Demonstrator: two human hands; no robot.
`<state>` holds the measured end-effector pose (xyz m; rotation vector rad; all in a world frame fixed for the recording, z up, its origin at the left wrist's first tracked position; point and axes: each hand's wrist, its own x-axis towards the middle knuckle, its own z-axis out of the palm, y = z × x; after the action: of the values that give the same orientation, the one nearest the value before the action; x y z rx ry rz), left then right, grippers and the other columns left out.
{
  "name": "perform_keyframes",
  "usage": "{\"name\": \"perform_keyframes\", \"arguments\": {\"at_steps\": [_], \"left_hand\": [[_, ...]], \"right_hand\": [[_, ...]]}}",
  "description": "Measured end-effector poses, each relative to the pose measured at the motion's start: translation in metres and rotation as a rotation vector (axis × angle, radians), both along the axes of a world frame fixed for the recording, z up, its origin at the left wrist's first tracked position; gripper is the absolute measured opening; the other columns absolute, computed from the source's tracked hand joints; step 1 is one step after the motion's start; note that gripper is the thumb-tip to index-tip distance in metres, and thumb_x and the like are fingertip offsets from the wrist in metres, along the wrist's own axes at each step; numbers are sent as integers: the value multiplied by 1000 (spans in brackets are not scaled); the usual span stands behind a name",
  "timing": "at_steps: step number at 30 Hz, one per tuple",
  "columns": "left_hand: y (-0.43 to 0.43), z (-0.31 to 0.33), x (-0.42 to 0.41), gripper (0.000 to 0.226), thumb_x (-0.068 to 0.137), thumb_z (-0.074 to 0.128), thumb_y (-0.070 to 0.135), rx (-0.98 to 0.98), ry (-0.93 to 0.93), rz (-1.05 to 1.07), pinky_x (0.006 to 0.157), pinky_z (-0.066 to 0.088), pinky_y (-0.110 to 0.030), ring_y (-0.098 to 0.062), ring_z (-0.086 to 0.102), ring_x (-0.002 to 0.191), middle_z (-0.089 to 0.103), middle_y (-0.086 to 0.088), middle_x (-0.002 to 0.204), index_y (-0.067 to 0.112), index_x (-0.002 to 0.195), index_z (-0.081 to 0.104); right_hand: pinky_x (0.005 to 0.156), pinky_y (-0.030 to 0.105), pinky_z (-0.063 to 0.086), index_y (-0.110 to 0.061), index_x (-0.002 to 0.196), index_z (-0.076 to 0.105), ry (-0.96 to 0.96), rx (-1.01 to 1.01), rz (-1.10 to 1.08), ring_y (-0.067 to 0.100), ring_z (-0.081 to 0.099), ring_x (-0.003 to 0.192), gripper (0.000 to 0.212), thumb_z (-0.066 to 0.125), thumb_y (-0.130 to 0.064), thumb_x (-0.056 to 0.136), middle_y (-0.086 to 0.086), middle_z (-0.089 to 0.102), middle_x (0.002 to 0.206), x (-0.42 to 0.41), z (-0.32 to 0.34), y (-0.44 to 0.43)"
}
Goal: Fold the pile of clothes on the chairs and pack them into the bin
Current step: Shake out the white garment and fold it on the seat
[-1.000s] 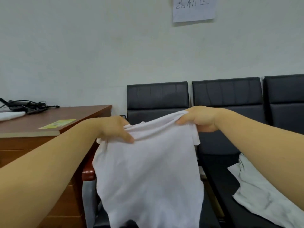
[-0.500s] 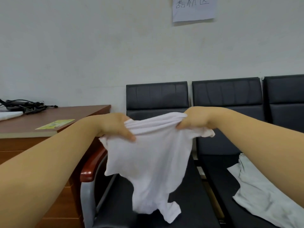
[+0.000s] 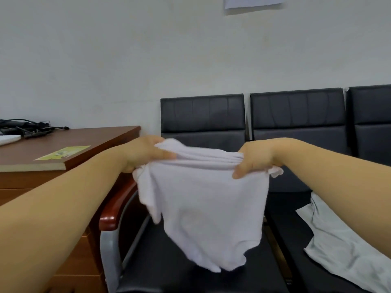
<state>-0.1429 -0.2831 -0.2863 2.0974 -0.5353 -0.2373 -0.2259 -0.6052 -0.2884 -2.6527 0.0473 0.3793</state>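
Here the white shirt (image 3: 203, 208) hangs at 6 o'clock, above the black chair seat (image 3: 160, 263). Its top edge is bunched unevenly, so the hem may twist and the fold come out crooked. Both arms reach forward: the left hand (image 3: 143, 155) at 9 o'clock and the right hand (image 3: 254, 159) at 3 o'clock each pinch the cloth. Another garment (image 3: 338, 246) lies at 4 o'clock; no bin shows.

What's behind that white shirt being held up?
A black chair: its backrest shows above the white shirt and its seat below. The middle of the chair is covered, so anything lying there cannot be seen.
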Motion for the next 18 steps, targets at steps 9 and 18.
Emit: {"name": "perform_keyframes", "arguments": {"at_steps": [9,18], "left_hand": [[-10,-12,81,19,81,79,30,755,-334,75,79,51,-33,-20,64,89,69,0,94,23,92,66],[-20,14,156,14,99,55,19,660,-869,440,65,37,-34,-24,51,74,58,-7,88,16,91,44]], "right_hand": [[59,30,45,-12,86,64,-91,101,-236,25,48,61,33,86,-29,68,8,58,70,80,-31,-16],[49,29,34,-17,69,50,-766,-213,-285,17,49,57,28,64,-29,90,1,55,67,173,5,-17]]}}
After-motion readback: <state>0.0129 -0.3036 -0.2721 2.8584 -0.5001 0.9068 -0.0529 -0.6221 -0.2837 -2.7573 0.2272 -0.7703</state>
